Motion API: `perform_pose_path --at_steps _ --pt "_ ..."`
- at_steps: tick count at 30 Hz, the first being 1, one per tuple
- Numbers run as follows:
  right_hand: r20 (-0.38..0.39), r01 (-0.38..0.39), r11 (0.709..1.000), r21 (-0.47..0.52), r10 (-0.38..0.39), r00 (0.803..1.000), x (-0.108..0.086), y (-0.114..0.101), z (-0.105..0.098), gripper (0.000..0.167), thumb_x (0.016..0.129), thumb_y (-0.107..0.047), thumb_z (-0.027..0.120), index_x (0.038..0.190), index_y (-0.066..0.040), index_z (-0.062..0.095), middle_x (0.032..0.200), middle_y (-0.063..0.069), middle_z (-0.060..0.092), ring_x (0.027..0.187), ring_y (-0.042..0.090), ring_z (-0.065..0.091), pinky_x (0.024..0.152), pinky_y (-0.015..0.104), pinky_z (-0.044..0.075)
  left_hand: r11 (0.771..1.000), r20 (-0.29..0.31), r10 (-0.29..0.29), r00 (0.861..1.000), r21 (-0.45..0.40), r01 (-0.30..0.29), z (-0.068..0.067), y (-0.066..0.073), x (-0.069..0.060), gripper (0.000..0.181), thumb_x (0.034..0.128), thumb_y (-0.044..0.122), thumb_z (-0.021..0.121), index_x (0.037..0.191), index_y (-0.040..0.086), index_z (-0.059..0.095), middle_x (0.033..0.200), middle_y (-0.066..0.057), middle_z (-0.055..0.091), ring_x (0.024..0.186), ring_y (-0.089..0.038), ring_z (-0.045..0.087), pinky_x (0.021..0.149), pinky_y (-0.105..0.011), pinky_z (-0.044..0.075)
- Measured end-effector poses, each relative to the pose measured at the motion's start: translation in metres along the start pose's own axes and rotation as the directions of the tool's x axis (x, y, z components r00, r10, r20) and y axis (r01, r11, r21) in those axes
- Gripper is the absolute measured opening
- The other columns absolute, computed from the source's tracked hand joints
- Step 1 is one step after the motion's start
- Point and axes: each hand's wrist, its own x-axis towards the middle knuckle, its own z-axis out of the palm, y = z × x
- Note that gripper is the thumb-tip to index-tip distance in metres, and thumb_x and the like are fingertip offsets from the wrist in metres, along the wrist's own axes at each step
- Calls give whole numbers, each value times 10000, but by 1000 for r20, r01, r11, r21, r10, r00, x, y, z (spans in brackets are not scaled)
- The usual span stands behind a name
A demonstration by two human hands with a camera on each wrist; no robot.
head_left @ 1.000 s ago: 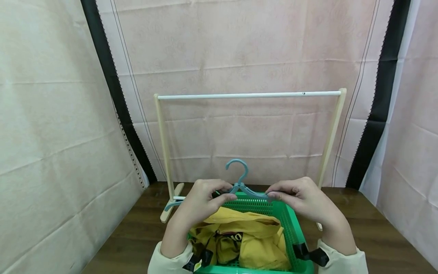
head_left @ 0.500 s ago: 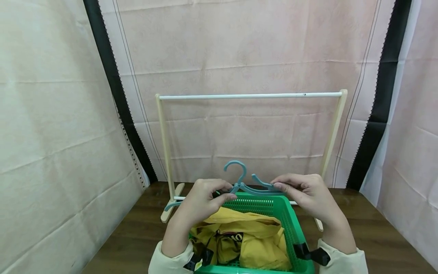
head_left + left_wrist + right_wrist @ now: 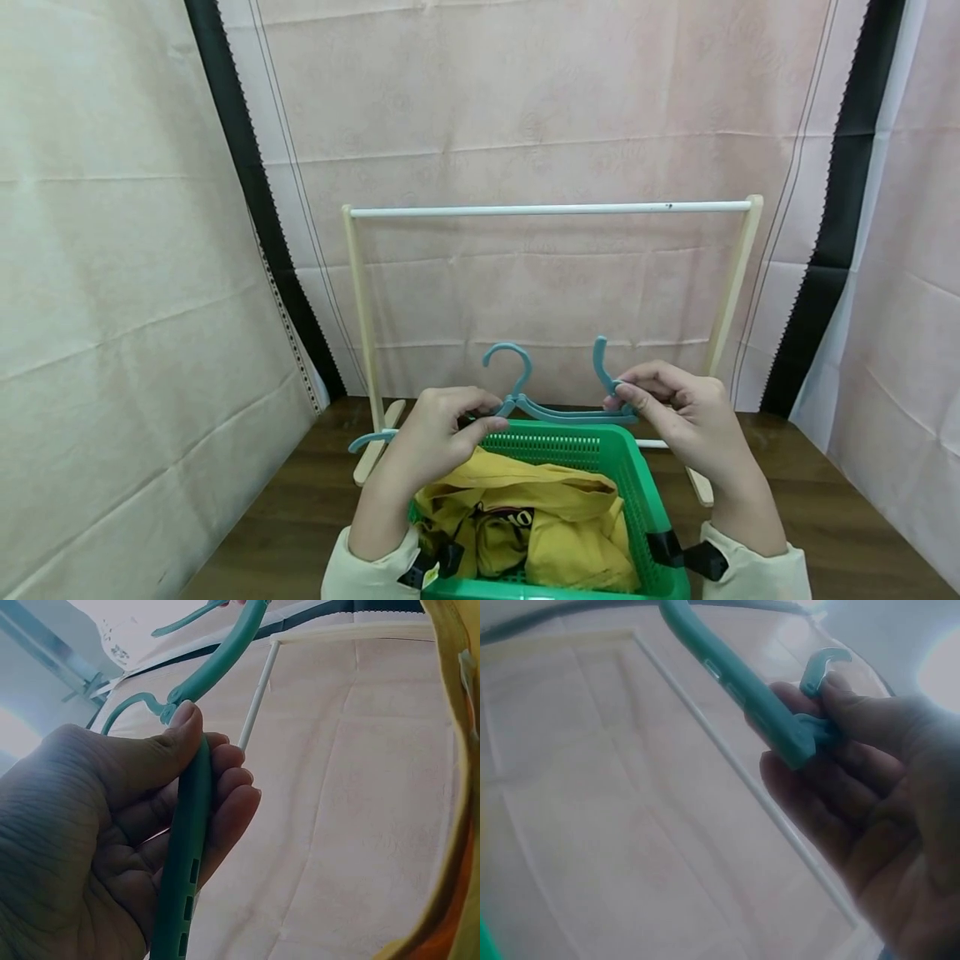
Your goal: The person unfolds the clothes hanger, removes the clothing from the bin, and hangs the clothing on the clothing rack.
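A blue plastic clothes hanger [image 3: 558, 415] is held level above the far rim of a green basket [image 3: 651, 500], its hook pointing up. My left hand [image 3: 441, 433] grips the hanger's left arm beside the hook; the left wrist view shows thumb and fingers round the slotted arm [image 3: 189, 817]. With thumb and fingers, my right hand [image 3: 686, 417] pinches the right end, where a curved end piece [image 3: 601, 362] stands upright. Behind my left hand, another curved end [image 3: 367, 440] sticks out to the left. A yellow garment [image 3: 573, 533] with dark lettering lies crumpled in the basket.
A small clothes rack with a white top rod [image 3: 547, 211] and cream posts [image 3: 362, 317] stands behind the basket on a brown wood-look table [image 3: 277, 533]. Pale cloth walls [image 3: 525, 100] with dark strips enclose the back and sides.
My right hand has moved right and slightly up along the hanger's arm to its end. The curved right end piece has come into view and swung upright. My left hand keeps its grip.
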Motion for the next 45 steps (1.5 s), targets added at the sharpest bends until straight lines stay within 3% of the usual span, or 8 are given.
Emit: perform_pose_path --at_steps 12,19,28,33,40,43,45 --pt "13 -10 1000 10 9 1000 0 2 0 371 847 225 647 1045 -85 697 851 23 744 719 132 700 581 200 532 1000 -10 -12 1000 -8 12 -2 -2 0 67 965 222 710 1006 212 762 937 149 715 774 -27 663 671 -249 558" --pt "-3 -6 1000 -28 6 1000 0 1 -4 361 846 224 644 1032 -83 686 860 28 748 695 96 683 493 201 402 1000 -19 -6 1000 4 6 -4 -2 0 68 961 229 713 1006 208 761 932 136 716 773 -7 657 676 -244 559" --pt "3 -69 998 -6 69 998 -4 2 -7 312 886 187 634 1040 -79 683 878 53 751 761 145 724 601 177 508 1000 -5 -28 1000 7 28 -4 -3 1 52 957 206 718 990 223 754 906 169 694 726 -23 635 633 -252 548" --pt "-11 -121 988 -97 121 993 -4 0 -7 281 913 97 671 1078 -129 694 894 0 738 738 92 703 618 195 539 998 -6 -52 999 32 52 -4 -4 -1 59 946 190 731 979 234 752 883 189 678 698 -12 606 615 -252 538" --pt "-113 -50 993 -106 38 993 1 -9 -9 360 836 197 685 1086 -60 723 991 76 734 900 136 710 839 182 539 997 -17 -23 1000 75 24 -3 -4 1 56 942 193 736 991 212 755 908 164 690 735 -5 619 633 -238 539" --pt "-97 -19 999 -38 16 995 2 -14 -6 366 841 224 652 1098 -28 715 1008 111 730 911 123 698 789 159 536 996 -16 -31 999 85 32 -1 -4 0 68 934 187 745 999 205 757 925 148 702 746 1 622 638 -236 537" --pt "-47 3 1000 22 -2 999 3 -17 -2 371 853 233 626 1125 -7 704 1029 132 725 923 127 699 740 175 547 996 -6 -33 999 85 33 1 -4 -1 66 931 184 747 993 204 756 933 142 705 735 1 617 618 -237 529"
